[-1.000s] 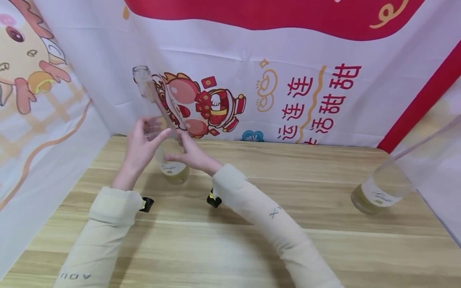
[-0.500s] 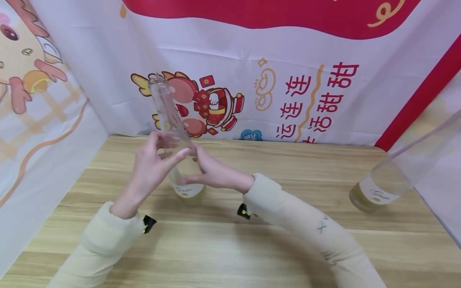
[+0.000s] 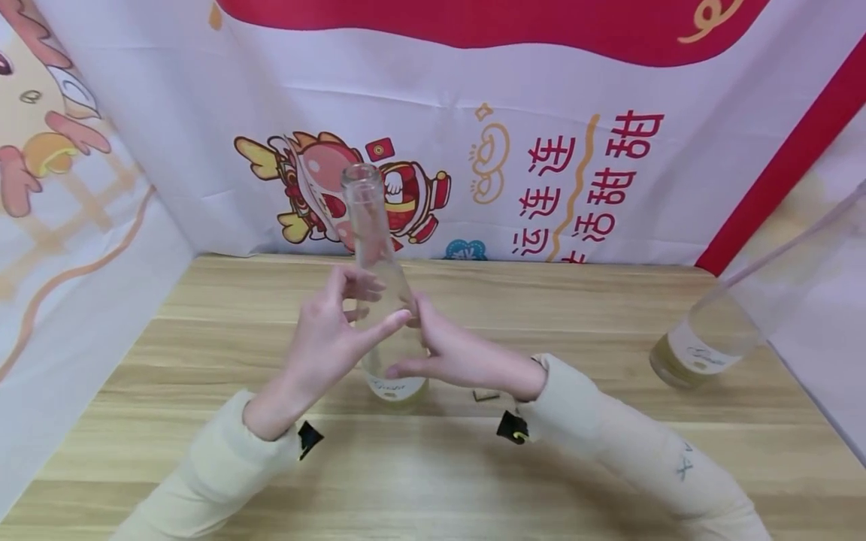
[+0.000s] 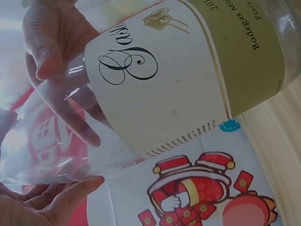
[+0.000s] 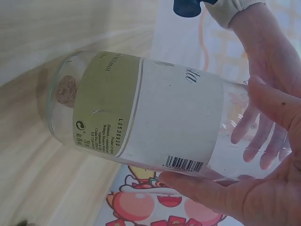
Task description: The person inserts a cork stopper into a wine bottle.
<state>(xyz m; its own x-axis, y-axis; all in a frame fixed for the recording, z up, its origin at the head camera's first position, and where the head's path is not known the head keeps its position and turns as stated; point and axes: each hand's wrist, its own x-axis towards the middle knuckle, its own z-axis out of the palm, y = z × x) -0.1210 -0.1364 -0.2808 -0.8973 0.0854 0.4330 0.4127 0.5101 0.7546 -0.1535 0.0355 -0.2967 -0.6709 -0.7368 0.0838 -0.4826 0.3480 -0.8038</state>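
A clear glass wine bottle (image 3: 382,300) with a white and olive label (image 5: 171,113) is between both hands in the head view, mouth up and leaning slightly left. My left hand (image 3: 325,338) curves thumb and fingers round its body from the left. From the right, my right hand (image 3: 453,349) holds it lower, thumb just above the label. A cork (image 5: 67,91) shows inside through the glass near the base in the right wrist view. The base is close over the wooden table (image 3: 237,361).
A second clear bottle (image 3: 700,353) with a similar label stands near the table's right edge. White printed cloth (image 3: 433,75) hangs behind the table and along its sides. Small black devices (image 3: 513,427) sit at the cuffs.
Both hands have carried the bottle rightward and nearer to the body, from the left back of the table. It leans less than before. The second bottle has stayed in place.
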